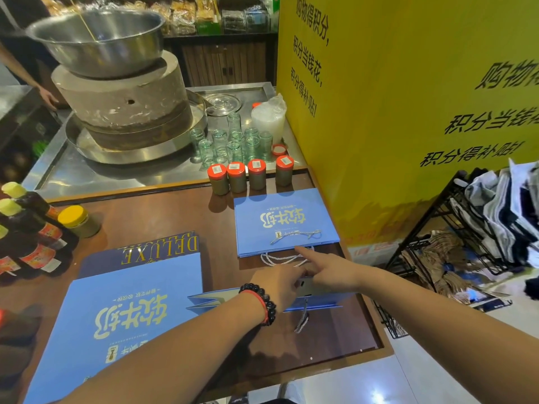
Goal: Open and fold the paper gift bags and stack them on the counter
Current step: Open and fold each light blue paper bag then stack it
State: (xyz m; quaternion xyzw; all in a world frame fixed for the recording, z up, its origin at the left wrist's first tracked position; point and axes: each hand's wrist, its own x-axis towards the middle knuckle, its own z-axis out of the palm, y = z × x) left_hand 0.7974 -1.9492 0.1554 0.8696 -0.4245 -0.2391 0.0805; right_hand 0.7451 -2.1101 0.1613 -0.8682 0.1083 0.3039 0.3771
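1. Nearest, lower left of the frame, a large flat blue paper gift bag (125, 310) lies on the brown wooden desk (163, 217).
2. At centre, the left hand (277, 284) pinches a small folded blue paper bag (233, 301).
3. Beside it, the right hand (329, 271) points its forefinger at the stack of flat blue bags (283, 220), centre right.

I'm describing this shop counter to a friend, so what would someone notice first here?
First, the two hands meeting over a small blue paper bag at the counter's near right: the left hand holds it, the right hand points a finger ahead. Beyond them lies a stack of flat blue bags, and a big stone mill topped by a steel basin fills the far left.
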